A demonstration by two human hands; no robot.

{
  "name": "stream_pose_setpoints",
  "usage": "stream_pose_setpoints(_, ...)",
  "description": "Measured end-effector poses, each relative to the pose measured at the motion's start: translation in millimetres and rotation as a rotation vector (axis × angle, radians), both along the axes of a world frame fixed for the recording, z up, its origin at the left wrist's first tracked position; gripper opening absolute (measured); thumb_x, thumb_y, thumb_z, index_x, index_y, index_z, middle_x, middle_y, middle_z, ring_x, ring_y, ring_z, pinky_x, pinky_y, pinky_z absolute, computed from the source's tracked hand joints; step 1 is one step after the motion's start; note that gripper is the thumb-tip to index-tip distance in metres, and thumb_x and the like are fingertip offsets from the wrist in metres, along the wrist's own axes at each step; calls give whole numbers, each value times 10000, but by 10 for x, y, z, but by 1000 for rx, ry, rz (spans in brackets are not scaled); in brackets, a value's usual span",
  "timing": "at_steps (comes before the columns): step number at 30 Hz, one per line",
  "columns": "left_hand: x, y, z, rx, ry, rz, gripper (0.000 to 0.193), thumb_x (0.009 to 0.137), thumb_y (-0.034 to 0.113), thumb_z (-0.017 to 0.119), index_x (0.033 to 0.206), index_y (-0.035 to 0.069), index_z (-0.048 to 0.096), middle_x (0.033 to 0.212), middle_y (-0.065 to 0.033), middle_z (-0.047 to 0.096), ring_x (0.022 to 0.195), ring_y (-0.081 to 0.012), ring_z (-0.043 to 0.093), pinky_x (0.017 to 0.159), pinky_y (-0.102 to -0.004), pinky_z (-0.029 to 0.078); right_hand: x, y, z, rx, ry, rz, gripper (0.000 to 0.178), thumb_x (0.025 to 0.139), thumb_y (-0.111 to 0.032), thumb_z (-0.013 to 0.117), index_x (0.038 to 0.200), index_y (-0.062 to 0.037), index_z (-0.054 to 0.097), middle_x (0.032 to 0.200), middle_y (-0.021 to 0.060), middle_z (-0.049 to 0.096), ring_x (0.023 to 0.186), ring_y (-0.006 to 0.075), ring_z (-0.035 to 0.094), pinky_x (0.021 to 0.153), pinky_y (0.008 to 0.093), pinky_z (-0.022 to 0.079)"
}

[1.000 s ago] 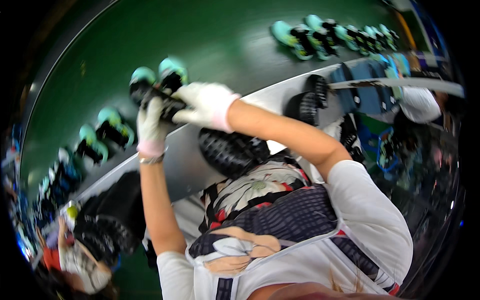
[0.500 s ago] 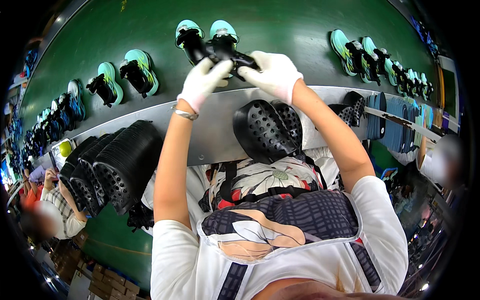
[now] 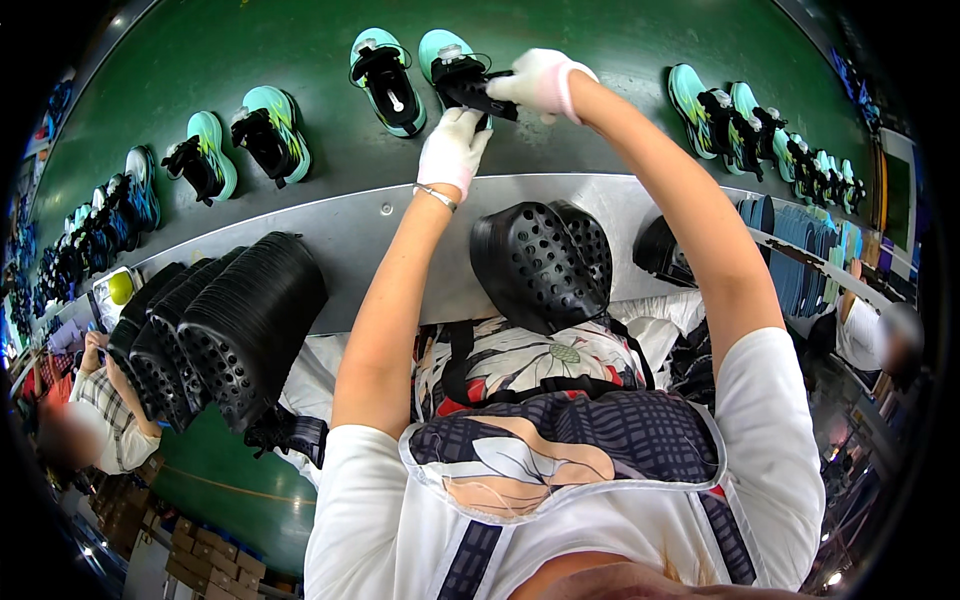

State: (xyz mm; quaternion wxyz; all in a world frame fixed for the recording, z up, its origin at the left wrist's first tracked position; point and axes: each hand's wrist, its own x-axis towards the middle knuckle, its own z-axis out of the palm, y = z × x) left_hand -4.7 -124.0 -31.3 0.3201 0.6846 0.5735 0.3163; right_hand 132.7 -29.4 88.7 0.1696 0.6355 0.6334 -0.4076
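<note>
left hand (image 3: 455, 150): at the heel of the mint shoe (image 3: 440, 48); whether its fingers grip or merely rest there, i cannot tell.
right hand (image 3: 540, 82): fingers pinching the right end of a black insert (image 3: 478, 95).
black insert: slanting over the mint shoe's opening, above the green desk (image 3: 620, 45) (how much sits inside is hidden).
handling: probably light, stiff yet springy plastic, a little slick under gloves; best held by its outer end.
mint shoe: likely soft in the upper; the heel seems the steadiest hold.
edges: the metal strip (image 3: 365, 215) passes just below the left hand; the other shoe (image 3: 388, 90) stands near, leftward.
room: more green stretches rightward, up to the shoe row (image 3: 690, 100).
</note>
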Motion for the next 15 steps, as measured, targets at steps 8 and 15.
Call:
stream_pose_setpoints(8,-35,24,-146,-142,85,3,211,809,163,582,954,9,592,948,-206,589,883,-385,568,759,-413,471,-584,-188,-558,311,-234,204,224,784,-102,579,984,-51,666,1013,148,659,930,288,646,766,370,527)
stream_pose_setpoints(15,-48,136,-245,-393,128,78,225,840,203,520,966,30,591,928,-240,625,910,-403,585,777,-461,486,-702,-104,-653,302,-165,314,269,833,-228,543,961,-25,662,968,176,656,914,309,638,781,396,508)
